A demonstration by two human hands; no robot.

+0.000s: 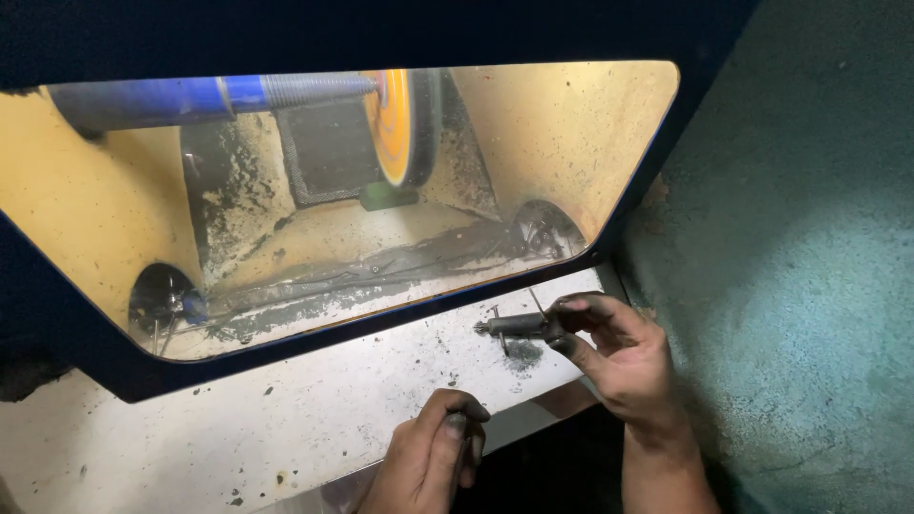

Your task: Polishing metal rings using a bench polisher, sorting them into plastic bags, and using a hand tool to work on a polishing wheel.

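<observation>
My right hand holds a small dark metal holder between blackened thumb and fingers, its tip pointing left over the white shelf. A thin pin stands up from the holder. My left hand rests lower at the shelf's front edge, fingers curled into a loose fist; whether anything small is inside it is hidden. Beyond the shelf, inside the lit yellow housing, an orange polishing wheel sits on a blue spindle.
The housing's dark blue frame borders the opening. Black dust and thin wires lie along the housing floor, with two round openings at left and right. A green-grey wall rises on the right. Dust specks dot the shelf.
</observation>
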